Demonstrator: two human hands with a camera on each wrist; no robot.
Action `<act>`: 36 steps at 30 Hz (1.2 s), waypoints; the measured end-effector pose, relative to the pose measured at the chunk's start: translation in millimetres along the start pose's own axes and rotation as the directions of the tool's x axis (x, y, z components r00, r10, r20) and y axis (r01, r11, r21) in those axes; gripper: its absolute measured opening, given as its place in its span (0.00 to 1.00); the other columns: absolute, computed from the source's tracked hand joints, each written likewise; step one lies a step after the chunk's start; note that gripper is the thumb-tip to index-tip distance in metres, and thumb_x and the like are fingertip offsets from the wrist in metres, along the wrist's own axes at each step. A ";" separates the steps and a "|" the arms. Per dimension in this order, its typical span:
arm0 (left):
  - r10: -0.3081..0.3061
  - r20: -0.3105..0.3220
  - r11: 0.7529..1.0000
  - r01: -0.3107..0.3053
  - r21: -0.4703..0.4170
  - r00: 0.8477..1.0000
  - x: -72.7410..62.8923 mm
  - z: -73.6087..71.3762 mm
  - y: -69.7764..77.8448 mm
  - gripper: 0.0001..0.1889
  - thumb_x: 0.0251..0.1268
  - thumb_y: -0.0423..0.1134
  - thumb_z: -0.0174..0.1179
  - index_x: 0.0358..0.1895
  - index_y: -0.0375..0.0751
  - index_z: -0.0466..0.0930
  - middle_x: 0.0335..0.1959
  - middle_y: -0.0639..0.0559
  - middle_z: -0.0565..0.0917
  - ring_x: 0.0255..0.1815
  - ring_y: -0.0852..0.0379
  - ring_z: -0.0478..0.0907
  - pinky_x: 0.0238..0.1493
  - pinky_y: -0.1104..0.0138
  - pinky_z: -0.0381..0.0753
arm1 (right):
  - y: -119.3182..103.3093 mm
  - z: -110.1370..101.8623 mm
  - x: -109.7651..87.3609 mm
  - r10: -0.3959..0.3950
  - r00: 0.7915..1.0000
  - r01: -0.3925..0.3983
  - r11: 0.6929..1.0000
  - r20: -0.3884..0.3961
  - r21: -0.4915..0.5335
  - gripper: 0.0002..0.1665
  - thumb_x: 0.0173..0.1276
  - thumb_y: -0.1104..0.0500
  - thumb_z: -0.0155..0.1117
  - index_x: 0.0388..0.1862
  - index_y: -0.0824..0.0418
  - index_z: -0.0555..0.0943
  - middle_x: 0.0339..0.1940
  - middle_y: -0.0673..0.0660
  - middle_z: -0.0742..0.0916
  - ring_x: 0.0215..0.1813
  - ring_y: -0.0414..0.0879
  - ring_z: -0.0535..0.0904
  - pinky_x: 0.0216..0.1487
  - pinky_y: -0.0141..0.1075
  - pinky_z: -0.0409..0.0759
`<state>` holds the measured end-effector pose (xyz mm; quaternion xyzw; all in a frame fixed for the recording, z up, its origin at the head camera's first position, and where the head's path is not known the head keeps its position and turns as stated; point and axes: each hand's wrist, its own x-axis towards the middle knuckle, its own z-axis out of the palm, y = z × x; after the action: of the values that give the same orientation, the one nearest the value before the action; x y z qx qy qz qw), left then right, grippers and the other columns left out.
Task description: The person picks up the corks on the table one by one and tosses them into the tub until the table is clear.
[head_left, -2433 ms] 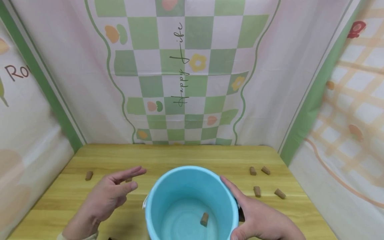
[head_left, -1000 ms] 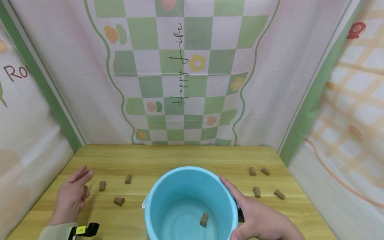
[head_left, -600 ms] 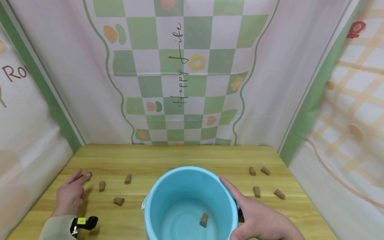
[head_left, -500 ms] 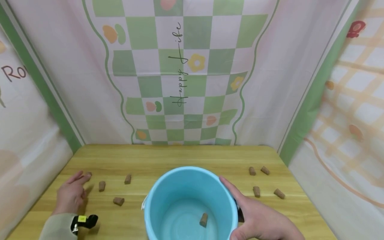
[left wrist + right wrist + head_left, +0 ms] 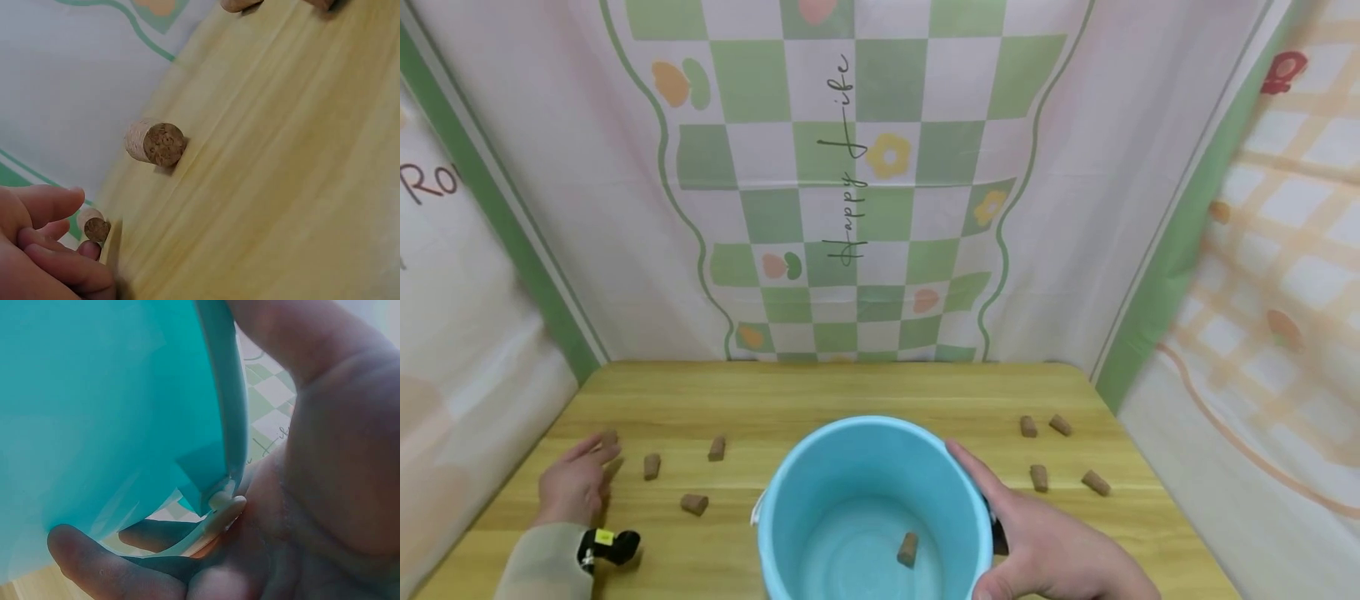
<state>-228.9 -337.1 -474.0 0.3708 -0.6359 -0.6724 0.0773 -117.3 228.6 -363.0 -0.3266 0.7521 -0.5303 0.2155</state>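
A light-blue bucket (image 5: 874, 425) stands at the front middle, a single cork (image 5: 907, 549) lying on its floor. My right hand (image 5: 1045, 533) grips the bucket at its right side; the right wrist view shows fingers (image 5: 94, 569) curled under the rim near the handle joint. At the table's left, my left hand (image 5: 574, 483) has thumb and fingertips around a cork (image 5: 609, 436). In the left wrist view this cork (image 5: 95, 226) shows between the thumb above and a fingertip below. Another cork (image 5: 156, 144) lies closer to that camera.
Right of the left hand lie three corks, one the nearest cork (image 5: 652, 467), one farther back (image 5: 717, 448), one toward the front (image 5: 695, 504). Several corks (image 5: 1039, 477) lie beyond the right hand. Printed curtains (image 5: 880, 208) border the wooden table (image 5: 850, 387).
From beside the bucket, my left hand has gone left to the far-left cork, which has lately shifted slightly left with the fingers. My right hand keeps its hold on the bucket.
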 end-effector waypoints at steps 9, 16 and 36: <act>0.040 -0.031 0.997 -0.038 0.066 0.999 1.1 1.4 5.4 0.27 0.64 0.41 0.67 0.67 0.47 0.76 0.60 0.53 0.76 0.36 0.64 0.72 0.27 0.70 0.74 | 0.3 -0.3 1.1 -0.014 1.000 0.014 1.000 0.004 0.000 0.71 0.58 0.49 0.79 0.82 0.39 0.34 0.74 0.63 0.65 0.67 0.60 0.70 0.59 0.41 0.75; 0.041 -0.036 0.997 -0.039 0.068 0.999 10.0 0.1 4.2 0.21 0.64 0.39 0.68 0.61 0.51 0.81 0.63 0.49 0.75 0.37 0.62 0.72 0.27 0.69 0.74 | -1.8 0.9 3.7 -0.052 0.998 0.051 0.998 0.019 0.039 0.71 0.58 0.49 0.79 0.83 0.43 0.35 0.74 0.63 0.66 0.67 0.61 0.70 0.60 0.43 0.76; 0.134 -0.024 0.957 -0.123 0.262 0.991 17.4 0.2 4.5 0.21 0.67 0.39 0.65 0.59 0.33 0.79 0.63 0.35 0.73 0.56 0.45 0.68 0.39 0.67 0.68 | -1.0 2.9 4.0 -0.091 0.996 0.090 0.996 0.026 0.023 0.71 0.59 0.48 0.79 0.83 0.45 0.34 0.74 0.64 0.65 0.68 0.61 0.69 0.61 0.43 0.75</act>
<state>-243.1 -347.7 -476.9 0.3495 -0.7394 -0.5691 0.0846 -117.8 223.5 -362.9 -0.3650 0.7279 -0.5431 0.2049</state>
